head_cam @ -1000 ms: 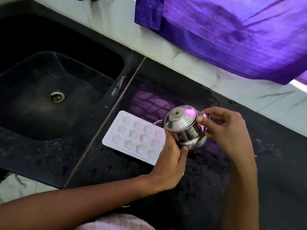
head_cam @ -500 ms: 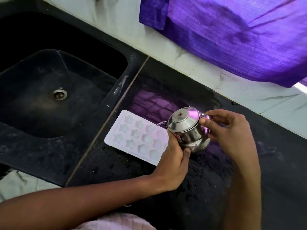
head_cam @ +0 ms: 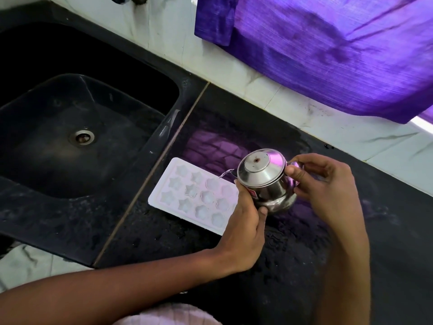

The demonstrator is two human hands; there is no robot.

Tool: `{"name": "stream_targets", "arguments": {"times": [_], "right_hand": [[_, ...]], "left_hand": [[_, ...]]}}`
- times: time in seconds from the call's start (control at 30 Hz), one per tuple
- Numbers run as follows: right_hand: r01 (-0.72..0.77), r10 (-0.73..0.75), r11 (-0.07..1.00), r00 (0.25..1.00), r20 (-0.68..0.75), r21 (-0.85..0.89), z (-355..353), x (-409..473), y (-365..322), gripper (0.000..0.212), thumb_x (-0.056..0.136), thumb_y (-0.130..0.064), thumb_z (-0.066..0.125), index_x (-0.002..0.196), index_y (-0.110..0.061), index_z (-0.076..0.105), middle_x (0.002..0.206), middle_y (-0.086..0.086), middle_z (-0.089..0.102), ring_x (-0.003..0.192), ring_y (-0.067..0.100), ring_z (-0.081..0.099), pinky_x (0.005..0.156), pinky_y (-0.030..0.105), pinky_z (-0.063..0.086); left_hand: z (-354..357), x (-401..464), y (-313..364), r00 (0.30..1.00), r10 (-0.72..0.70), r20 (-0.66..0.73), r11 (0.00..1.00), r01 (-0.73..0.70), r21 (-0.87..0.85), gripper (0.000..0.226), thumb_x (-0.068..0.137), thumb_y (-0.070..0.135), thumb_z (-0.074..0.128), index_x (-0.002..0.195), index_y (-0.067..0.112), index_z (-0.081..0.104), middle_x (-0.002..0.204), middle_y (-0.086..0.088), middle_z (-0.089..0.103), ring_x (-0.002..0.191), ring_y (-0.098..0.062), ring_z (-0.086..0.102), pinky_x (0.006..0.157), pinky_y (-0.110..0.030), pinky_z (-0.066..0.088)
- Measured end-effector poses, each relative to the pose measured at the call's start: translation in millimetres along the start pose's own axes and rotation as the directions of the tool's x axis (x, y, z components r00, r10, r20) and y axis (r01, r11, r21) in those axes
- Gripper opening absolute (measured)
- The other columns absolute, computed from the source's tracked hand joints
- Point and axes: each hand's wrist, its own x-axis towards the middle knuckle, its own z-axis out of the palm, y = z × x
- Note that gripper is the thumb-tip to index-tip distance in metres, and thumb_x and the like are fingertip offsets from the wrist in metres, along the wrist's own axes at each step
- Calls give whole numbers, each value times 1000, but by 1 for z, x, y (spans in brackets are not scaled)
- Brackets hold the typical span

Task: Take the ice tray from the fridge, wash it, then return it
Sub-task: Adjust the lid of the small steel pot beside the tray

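Note:
A white ice tray with star-shaped cells lies flat on the black counter, just right of the sink. Above its right end I hold a small lidded steel kettle, tilted left. A thin stream of water runs from its spout toward the tray. My left hand cups the kettle's underside and near side. My right hand grips the handle on the kettle's right. The tray's right end is hidden behind my left hand and the kettle.
A black sink with a metal drain fills the left. A white tiled wall runs behind the counter, with a purple cloth hanging over it at the upper right.
The kettle and both hands have stayed over the tray's right end, tilted the same way. Only the view has shifted slightly.

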Motion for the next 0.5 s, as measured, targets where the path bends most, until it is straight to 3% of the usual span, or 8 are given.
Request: {"name": "stream_targets", "arguments": {"times": [0.1,0.3,0.5], "right_hand": [[6,-6,1000,1000,-8,27,-1,-3,1,10,81,-20,70,91,-22,70,85,0,71,80,22,68,72,49,58],[43,-43,999,999,-13,12,0,-13,-1,16,84,-17,68,80,-32,67,79,0,69,70,19,65,69,49,58],[37,-38,998,999,-22,-46,5,-22,-1,28,82,-20,71,70,-45,64,75,-8,68,75,18,67,74,50,57]], "left_hand": [[1,-3,2,1000,16,13,1000,-16,-2,72,99,21,32,148,14,-20,156,6,21,139,-2,28,110,-10,23],[1,-12,2,999,-9,34,1000,10,-29,75,97,28,30,148,13,-23,157,4,22,140,-5,28,116,-25,26],[-3,-24,4,998,-65,11,997,65,-45,76,97,24,35,149,10,-19,151,9,31,134,-4,37,110,-15,29]]}}
